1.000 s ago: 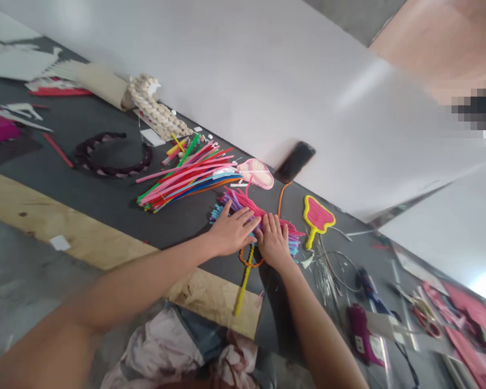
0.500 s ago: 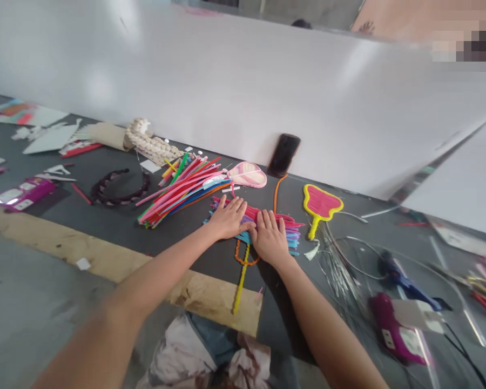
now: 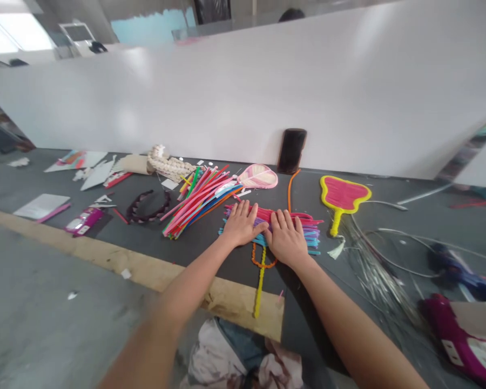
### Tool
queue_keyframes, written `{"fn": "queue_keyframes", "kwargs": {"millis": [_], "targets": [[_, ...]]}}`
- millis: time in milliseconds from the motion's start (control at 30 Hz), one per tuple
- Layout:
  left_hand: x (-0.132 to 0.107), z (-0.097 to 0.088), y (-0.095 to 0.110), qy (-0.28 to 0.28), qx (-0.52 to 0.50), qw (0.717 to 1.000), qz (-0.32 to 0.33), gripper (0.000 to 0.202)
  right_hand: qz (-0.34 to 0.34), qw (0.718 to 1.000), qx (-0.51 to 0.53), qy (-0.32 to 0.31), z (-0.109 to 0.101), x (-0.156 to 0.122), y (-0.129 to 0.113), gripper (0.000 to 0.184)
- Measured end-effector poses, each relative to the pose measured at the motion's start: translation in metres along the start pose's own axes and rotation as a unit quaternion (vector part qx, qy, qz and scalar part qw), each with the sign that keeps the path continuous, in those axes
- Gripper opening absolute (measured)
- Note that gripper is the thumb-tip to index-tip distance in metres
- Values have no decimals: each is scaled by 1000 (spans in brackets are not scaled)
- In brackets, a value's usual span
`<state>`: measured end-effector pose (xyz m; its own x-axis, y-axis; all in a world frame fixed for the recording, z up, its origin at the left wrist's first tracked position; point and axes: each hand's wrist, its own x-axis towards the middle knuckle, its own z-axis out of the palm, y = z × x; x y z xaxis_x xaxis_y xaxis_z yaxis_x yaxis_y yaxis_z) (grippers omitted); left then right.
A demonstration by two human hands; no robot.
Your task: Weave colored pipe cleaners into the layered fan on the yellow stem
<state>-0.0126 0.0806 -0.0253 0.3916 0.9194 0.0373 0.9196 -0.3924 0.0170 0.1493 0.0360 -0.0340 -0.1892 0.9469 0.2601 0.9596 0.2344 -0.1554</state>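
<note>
Both my hands lie flat, side by side, on a short stack of coloured pipe cleaners (image 3: 310, 229) on the dark table top. My left hand (image 3: 241, 224) has its fingers spread over the stack's left end. My right hand (image 3: 284, 237) presses palm down on the middle, fingers stretched out. An orange loop with a yellow fuzzy stem (image 3: 261, 281) sticks out from under my hands toward me. A longer bundle of pink, red, green and blue pipe cleaners (image 3: 198, 200) lies fanned out just left of the stack.
A yellow-rimmed pink fan shape (image 3: 342, 197), a pale pink fan (image 3: 258, 176) and a black phone (image 3: 291, 150) leaning on the white wall (image 3: 243, 102) lie beyond. A dark braided headband (image 3: 148, 207) is left. Wires (image 3: 372, 259), a blue tool (image 3: 461, 270) and a magenta packet (image 3: 461, 340) are right.
The camera has levelled and turned left, so the table now runs straight across. My hands stay flat on the short stack, hardly moved.
</note>
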Motion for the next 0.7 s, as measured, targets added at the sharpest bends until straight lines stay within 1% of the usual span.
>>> {"fn": "queue_keyframes", "kwargs": {"millis": [100, 200, 300, 367, 433, 500, 600, 700], "targets": [[-1, -4, 0, 7, -29, 1000, 4, 73, -2, 1000, 2, 0, 0, 0, 0, 55], [-2, -18, -6, 35, -20, 999, 8, 61, -7, 1000, 13, 6, -1, -1, 3, 52], [-8, -40, -25, 74, -3, 997, -22, 47, -33, 997, 46, 53, -2, -1, 6, 47], [-17, -55, -44, 99, 17, 992, -74, 43, -61, 989, 84, 107, -3, 0, 8, 42], [-30, -66, -63, 116, 44, 982, -142, 40, -93, 973, 136, 163, -5, 1, 8, 38], [-46, -71, -80, 124, 70, 969, -203, 33, -127, 950, 188, 216, -9, 3, 8, 35], [-64, -70, -95, 117, 84, 962, -231, 19, -165, 915, 244, 277, -18, 3, 8, 32], [-70, -70, -101, 130, 70, 959, -244, 13, -174, 891, 281, 312, -28, 3, 14, 32]]}}
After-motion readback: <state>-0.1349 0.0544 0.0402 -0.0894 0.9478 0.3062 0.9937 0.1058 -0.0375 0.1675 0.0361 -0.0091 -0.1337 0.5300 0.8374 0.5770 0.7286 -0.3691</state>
